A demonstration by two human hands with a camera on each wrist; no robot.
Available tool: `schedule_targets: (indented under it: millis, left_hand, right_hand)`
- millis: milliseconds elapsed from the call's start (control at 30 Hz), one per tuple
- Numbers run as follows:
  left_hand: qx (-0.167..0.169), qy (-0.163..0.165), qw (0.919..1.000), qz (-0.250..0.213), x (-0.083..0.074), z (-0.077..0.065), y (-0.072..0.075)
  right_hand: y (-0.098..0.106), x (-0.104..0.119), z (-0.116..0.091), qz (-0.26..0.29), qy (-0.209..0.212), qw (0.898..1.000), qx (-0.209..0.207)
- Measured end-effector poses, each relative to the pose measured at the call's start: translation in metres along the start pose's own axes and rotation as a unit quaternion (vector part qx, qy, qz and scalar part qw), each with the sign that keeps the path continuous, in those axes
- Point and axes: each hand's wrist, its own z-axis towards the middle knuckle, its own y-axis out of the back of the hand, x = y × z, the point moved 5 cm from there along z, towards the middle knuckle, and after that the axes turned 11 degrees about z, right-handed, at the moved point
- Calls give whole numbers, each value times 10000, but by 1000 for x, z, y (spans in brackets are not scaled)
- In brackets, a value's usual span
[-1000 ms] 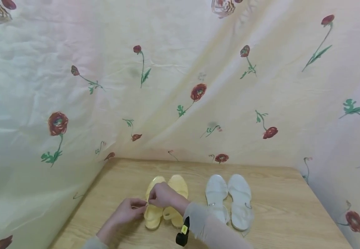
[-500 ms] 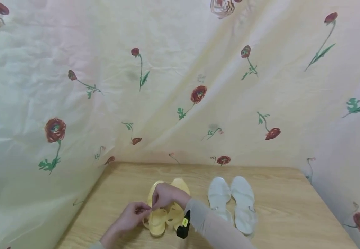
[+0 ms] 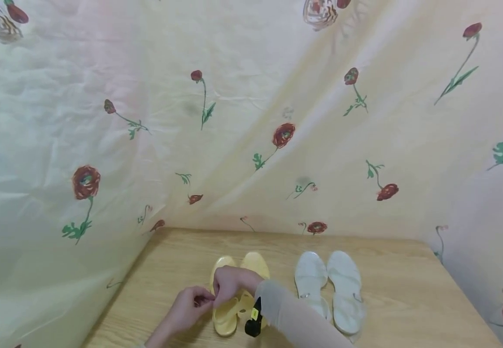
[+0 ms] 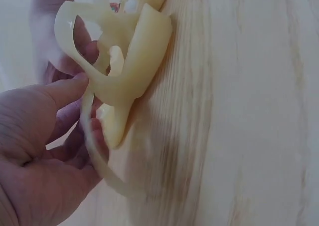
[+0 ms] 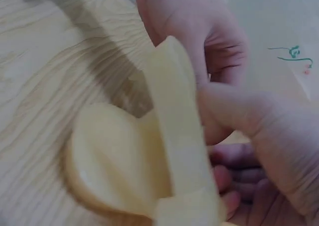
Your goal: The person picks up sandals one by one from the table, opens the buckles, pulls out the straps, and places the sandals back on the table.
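A pale yellow jelly sandal [image 3: 224, 329] lies toe away, left of its yellow mate [image 3: 256, 263]. At its ankle strap [image 4: 89, 131], my left hand [image 3: 190, 308] pinches with thumb and fingertips from the left side. From above the sandal, my right hand [image 3: 230, 284] reaches in, its thumb and fingers gripping the same strap, and its fingertips meet the left ones. The strap's loose end hangs down past the left fingers in the left wrist view. The heel part [image 5: 114, 156] rests on the table in the right wrist view. The buckle is hidden by the fingers.
Two whitish clear sandals [image 3: 345, 280] stand side by side to the right, partly behind my right sleeve [image 3: 295, 311]. A black wrist device [image 3: 253, 324] hangs at the right wrist over the yellow mate. Flowered cloth [image 3: 243, 116] walls the wooden table [image 3: 391, 285] in.
Both hands stay at the yellow sandal's strap and have drawn slightly closer together. The head view has shifted a little, so the sandals appear lower and farther right.
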Motion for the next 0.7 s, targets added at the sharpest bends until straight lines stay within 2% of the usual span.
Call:
schedule_targets:
  millis: [167,300,400,567,633,700]
  left_hand:
    - [-114,-12,9999,2,1,-2,-3]
    - [-232,-19,9997,-44,0,0,-4]
    - [-327,125,9993,-147,3,1,-6]
    - [-452,455,9973,-357,10,-2,-8]
    - [-450,493,9969,-424,11,-3,-10]
    - [-374,505,9965,-546,12,-4,-12]
  right_hand:
    - [-8,-6,-1,-64,178,9968,-771]
    - [-8,-10,-4,-57,423,9926,-1134]
    - [-4,-13,-9,180,582,9913,-1170]
    - [3,-16,-17,1062,642,9880,-916]
    - [3,-18,-18,1124,646,9879,-852]
    - [1,-20,-17,920,721,9894,-863]
